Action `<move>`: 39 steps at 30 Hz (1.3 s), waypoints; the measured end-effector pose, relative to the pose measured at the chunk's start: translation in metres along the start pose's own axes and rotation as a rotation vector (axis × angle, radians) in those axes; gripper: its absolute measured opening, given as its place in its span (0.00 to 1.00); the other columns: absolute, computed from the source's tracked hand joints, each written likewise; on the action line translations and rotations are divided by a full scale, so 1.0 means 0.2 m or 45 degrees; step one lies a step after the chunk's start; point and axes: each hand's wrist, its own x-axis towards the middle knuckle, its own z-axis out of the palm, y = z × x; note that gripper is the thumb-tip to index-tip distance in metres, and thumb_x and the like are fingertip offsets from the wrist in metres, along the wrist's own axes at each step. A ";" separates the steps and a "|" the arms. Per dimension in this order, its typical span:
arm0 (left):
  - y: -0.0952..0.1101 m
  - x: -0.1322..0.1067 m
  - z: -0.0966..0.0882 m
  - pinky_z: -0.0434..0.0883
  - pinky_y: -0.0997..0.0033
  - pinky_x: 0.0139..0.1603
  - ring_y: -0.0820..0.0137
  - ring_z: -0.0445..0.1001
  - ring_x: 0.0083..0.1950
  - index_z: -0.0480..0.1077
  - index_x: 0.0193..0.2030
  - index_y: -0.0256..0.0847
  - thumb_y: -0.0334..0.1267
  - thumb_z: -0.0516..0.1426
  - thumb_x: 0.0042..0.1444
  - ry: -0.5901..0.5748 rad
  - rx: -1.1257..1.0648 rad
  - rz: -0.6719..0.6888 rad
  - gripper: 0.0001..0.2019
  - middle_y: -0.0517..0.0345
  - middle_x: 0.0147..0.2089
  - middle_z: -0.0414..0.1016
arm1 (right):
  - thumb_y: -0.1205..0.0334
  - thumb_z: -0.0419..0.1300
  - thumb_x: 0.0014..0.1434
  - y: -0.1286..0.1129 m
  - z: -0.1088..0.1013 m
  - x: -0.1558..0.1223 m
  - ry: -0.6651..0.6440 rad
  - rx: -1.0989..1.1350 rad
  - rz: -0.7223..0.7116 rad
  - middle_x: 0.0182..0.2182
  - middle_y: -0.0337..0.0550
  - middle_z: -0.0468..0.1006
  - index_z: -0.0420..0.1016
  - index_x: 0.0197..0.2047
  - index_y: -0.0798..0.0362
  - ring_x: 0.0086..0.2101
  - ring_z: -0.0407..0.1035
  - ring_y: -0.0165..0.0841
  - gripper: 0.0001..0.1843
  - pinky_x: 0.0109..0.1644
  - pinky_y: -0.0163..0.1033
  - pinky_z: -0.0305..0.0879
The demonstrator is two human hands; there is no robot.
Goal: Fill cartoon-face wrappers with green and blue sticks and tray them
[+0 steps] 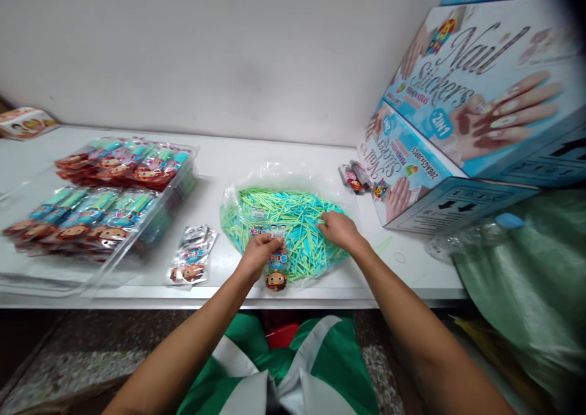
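My left hand (260, 253) pinches the top of a small printed packet (276, 271) with a cartoon head at its lower end. The packet hangs upright over the front of a clear plastic bag (274, 174). Thin green and blue sticks (293, 220) fill this bag, which lies open on the table. At its right side, my right hand (337, 229) has its fingers closed on sticks at the top of the pile; how many is hidden. Left of the bag lies a small stack of similar flat packets (192, 256).
A clear plastic tray (158, 210) on the left holds rows of filled packets (114, 220). Small dark packets (354, 177) lie near stacked Nail Stickers cartons (476, 91) on the right. Beside them are a plastic bottle (476, 235) and a green sack (531, 281). A white wall stands behind.
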 end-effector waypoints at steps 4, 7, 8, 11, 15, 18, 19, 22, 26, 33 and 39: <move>0.01 0.01 -0.07 0.67 0.72 0.32 0.72 0.73 0.25 0.70 0.21 0.34 0.42 0.68 0.32 0.059 0.028 0.009 0.16 0.58 0.21 0.74 | 0.59 0.55 0.56 -0.02 0.09 0.07 -0.052 0.003 0.038 0.40 0.59 0.76 0.74 0.39 0.59 0.41 0.70 0.43 0.14 0.39 0.40 0.60; 0.04 0.01 -0.07 0.68 0.72 0.32 0.71 0.73 0.26 0.70 0.22 0.34 0.43 0.69 0.31 0.041 0.016 0.027 0.16 0.58 0.21 0.74 | 0.61 0.55 0.54 -0.03 0.12 0.11 -0.077 0.048 0.042 0.38 0.61 0.76 0.75 0.35 0.60 0.40 0.71 0.44 0.11 0.38 0.40 0.60; 0.05 0.01 -0.06 0.68 0.72 0.32 0.70 0.73 0.27 0.70 0.22 0.35 0.43 0.69 0.31 0.038 0.010 0.032 0.16 0.58 0.22 0.74 | 0.62 0.56 0.53 -0.03 0.12 0.13 -0.086 0.073 0.030 0.37 0.60 0.77 0.75 0.33 0.59 0.38 0.71 0.43 0.10 0.38 0.40 0.60; 0.08 -0.01 -0.05 0.69 0.72 0.33 0.71 0.74 0.27 0.72 0.24 0.34 0.43 0.68 0.32 0.019 0.000 0.037 0.16 0.57 0.23 0.75 | 0.58 0.58 0.52 -0.01 0.11 0.15 -0.101 0.182 -0.043 0.30 0.51 0.76 0.73 0.27 0.57 0.33 0.70 0.38 0.10 0.34 0.37 0.58; 0.12 -0.02 -0.04 0.69 0.71 0.34 0.70 0.74 0.28 0.72 0.24 0.35 0.43 0.69 0.32 0.006 -0.016 0.050 0.16 0.57 0.23 0.75 | 0.48 0.54 0.55 0.02 0.08 0.15 -0.058 0.365 -0.089 0.21 0.39 0.69 0.67 0.22 0.54 0.24 0.62 0.31 0.19 0.27 0.34 0.53; 0.15 -0.02 -0.03 0.69 0.71 0.35 0.70 0.74 0.29 0.73 0.25 0.35 0.43 0.69 0.32 -0.006 -0.019 0.081 0.16 0.57 0.24 0.75 | 0.42 0.48 0.58 0.01 0.06 0.13 -0.020 0.489 -0.115 0.19 0.35 0.63 0.63 0.22 0.52 0.22 0.57 0.28 0.24 0.25 0.34 0.50; 0.16 -0.02 -0.02 0.69 0.71 0.35 0.70 0.74 0.29 0.73 0.26 0.35 0.44 0.69 0.33 -0.012 -0.019 0.094 0.16 0.56 0.25 0.75 | 0.41 0.46 0.59 0.00 0.05 0.12 -0.011 0.513 -0.123 0.19 0.35 0.63 0.62 0.22 0.52 0.22 0.56 0.28 0.25 0.25 0.34 0.50; 0.20 -0.02 -0.01 0.69 0.71 0.35 0.69 0.75 0.30 0.73 0.27 0.35 0.44 0.68 0.34 -0.023 -0.017 0.136 0.17 0.56 0.26 0.76 | 0.42 0.43 0.60 -0.03 0.03 0.11 0.003 0.524 -0.132 0.21 0.38 0.65 0.60 0.23 0.52 0.24 0.58 0.30 0.25 0.27 0.35 0.52; 0.23 -0.01 -0.01 0.68 0.72 0.34 0.70 0.74 0.30 0.73 0.27 0.35 0.44 0.68 0.34 0.005 -0.021 0.138 0.17 0.56 0.26 0.76 | 0.47 0.43 0.62 -0.05 0.02 0.10 -0.003 0.486 -0.118 0.29 0.46 0.72 0.64 0.29 0.53 0.30 0.65 0.36 0.21 0.32 0.37 0.56; 0.25 -0.01 -0.01 0.68 0.72 0.32 0.70 0.74 0.28 0.72 0.26 0.35 0.46 0.68 0.33 0.018 0.000 0.163 0.18 0.55 0.26 0.76 | 0.57 0.43 0.62 -0.05 0.02 0.08 0.012 0.442 -0.140 0.32 0.50 0.74 0.64 0.41 0.56 0.32 0.68 0.40 0.14 0.34 0.39 0.57; 0.34 0.08 0.01 0.66 0.74 0.31 0.72 0.71 0.29 0.72 0.28 0.36 0.46 0.64 0.42 0.209 0.159 0.584 0.14 0.58 0.26 0.74 | 0.55 0.42 0.64 -0.09 -0.02 -0.01 0.123 0.430 -0.425 0.29 0.42 0.70 0.61 0.40 0.51 0.29 0.64 0.35 0.11 0.33 0.37 0.56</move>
